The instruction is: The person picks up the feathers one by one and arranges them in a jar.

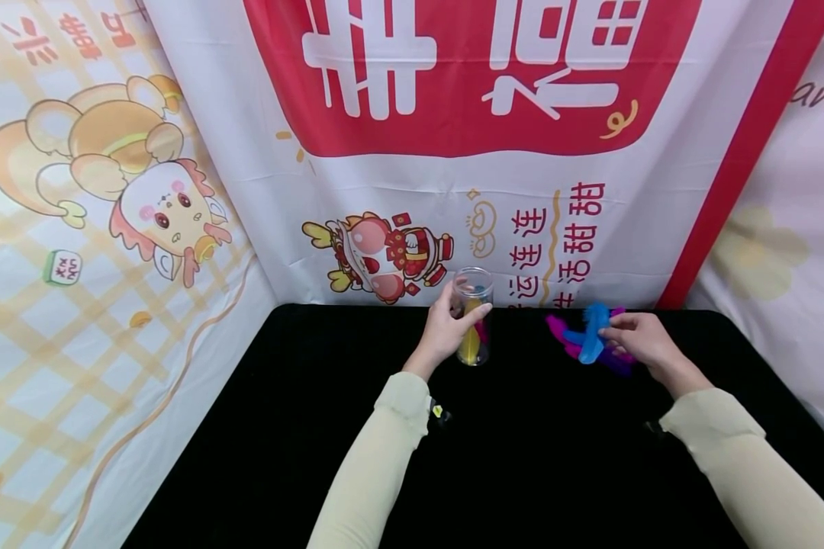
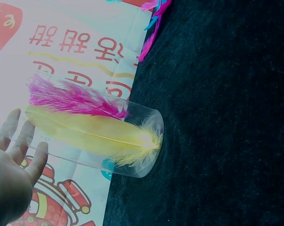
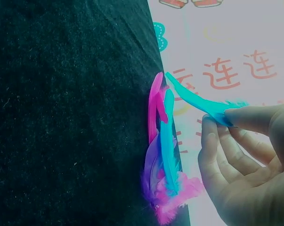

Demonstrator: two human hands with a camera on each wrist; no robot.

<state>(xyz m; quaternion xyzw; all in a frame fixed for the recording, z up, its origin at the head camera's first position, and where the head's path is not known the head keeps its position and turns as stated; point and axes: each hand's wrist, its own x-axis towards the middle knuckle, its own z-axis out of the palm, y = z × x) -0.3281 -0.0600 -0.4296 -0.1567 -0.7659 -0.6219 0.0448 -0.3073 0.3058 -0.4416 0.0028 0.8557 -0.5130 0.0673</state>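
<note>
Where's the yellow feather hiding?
In the left wrist view, the yellow feather is inside the clear cylinder held by the left hand, beside a magenta feather.

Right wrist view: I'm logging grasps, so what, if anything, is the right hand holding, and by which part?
The right hand pinches a blue feather toward its fluffy end; the exact spot is hidden.

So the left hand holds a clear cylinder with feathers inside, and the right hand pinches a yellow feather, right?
Not quite: the right hand pinches a blue feather, not yellow, as the right wrist view shows. The left hand does hold a clear cylinder with feathers inside.
</note>
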